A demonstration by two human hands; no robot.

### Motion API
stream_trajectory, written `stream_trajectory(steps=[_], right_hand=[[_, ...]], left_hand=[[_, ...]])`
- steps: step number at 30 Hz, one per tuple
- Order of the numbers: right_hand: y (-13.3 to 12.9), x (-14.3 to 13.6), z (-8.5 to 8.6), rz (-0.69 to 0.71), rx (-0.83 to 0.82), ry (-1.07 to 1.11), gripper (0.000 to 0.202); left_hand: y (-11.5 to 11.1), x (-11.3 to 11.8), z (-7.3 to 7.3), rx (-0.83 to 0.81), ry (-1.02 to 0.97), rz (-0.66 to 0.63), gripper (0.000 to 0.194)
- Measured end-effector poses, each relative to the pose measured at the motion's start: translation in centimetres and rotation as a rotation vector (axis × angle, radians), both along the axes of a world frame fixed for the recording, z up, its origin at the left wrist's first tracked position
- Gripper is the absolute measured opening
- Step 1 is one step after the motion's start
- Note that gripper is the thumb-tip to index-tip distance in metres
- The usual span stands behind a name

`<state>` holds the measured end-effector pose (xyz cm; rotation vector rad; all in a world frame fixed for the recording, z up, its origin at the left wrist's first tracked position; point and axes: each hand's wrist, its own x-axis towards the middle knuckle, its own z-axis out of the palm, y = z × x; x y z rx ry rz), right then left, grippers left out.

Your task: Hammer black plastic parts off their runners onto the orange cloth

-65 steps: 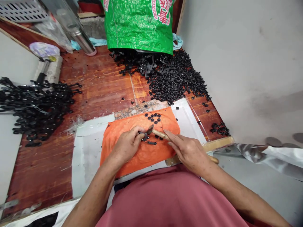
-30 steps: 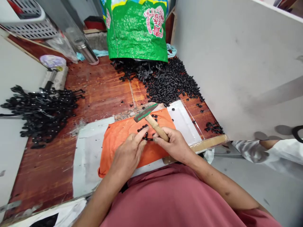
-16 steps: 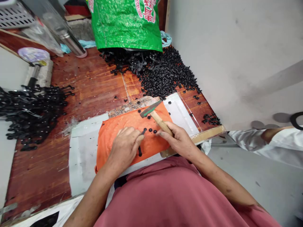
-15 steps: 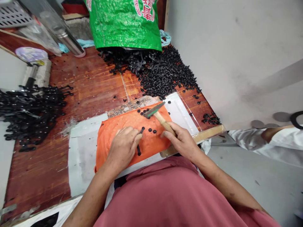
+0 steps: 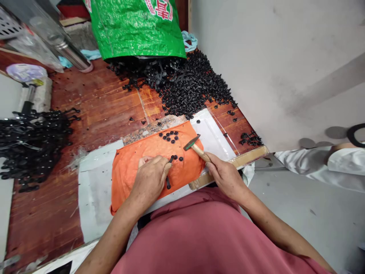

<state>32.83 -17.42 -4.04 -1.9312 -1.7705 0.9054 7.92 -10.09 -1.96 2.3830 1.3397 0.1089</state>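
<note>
My right hand (image 5: pixel 225 173) is closed around the wooden handle of a small hammer (image 5: pixel 191 142), its metal head raised over the right part of an orange cloth (image 5: pixel 128 163). On the cloth, my left hand (image 5: pixel 152 175) pinches a black strip with round ends (image 5: pixel 168 182); the strip's middle is partly hidden under the thumb. Beside its upper end lie small round black pieces (image 5: pixel 180 158). Several more black pieces (image 5: pixel 170 136) form a loose cluster near the cloth's far edge.
A heap of small black pegs (image 5: pixel 196 83) spills from a green woven bag (image 5: pixel 137 30) at the back. On the left lies a pile of black strips (image 5: pixel 31 140). A steel flask (image 5: pixel 74 55) stands behind. At right, another person's white sleeve (image 5: pixel 305 163) shows beside the grey wall (image 5: pixel 270 68).
The hammer has moved away from the cluster of pieces, to the right and slightly nearer me. My left hand keeps its hold, with the strip's upper end now beside a round piece.
</note>
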Motion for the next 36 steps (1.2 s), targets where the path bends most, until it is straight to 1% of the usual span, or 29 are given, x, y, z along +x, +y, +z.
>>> stream_trajectory(steps=[5,10,15,18,23,26,29,32,34,36], right_hand=[[-0.1,0.1,-0.4,0.006,0.027,-0.005,0.043],[-0.2,0.1,-0.5,0.009,0.015,-0.021,0.043],[-0.2,0.1,-0.4,0.007,0.008,0.045,0.044],[-0.2,0.1,-0.3,0.005,-0.007,0.063,0.044],[-0.2,0.0,-0.1,0.0,-0.002,0.077,0.044],[-0.2,-0.1,0.0,0.005,-0.002,0.061,0.043],[-0.2,-0.1,-0.1,0.007,-0.001,0.021,0.042],[-0.2,0.0,-0.2,0.013,0.011,0.024,0.042],[-0.2,0.2,0.0,0.038,0.029,0.045,0.044],[-0.3,0.3,0.5,0.079,0.061,0.039,0.045]], left_hand=[[-0.1,-0.2,-0.2,0.004,0.021,0.01,0.036],[-0.1,0.3,-0.3,0.033,0.073,-0.016,0.037],[0.1,0.6,-0.3,0.075,0.159,-0.014,0.034],[0.2,0.5,-0.3,0.043,0.164,-0.031,0.036],[1.1,0.1,0.0,-0.063,0.095,-0.041,0.038],[1.4,0.1,0.3,-0.088,0.074,-0.053,0.038],[1.1,0.2,0.2,-0.052,0.091,-0.061,0.039],[0.5,0.3,-0.1,0.015,0.124,-0.056,0.04],[0.3,0.3,-0.3,0.048,0.142,-0.06,0.041],[0.3,0.3,-0.4,0.046,0.148,-0.071,0.042]])
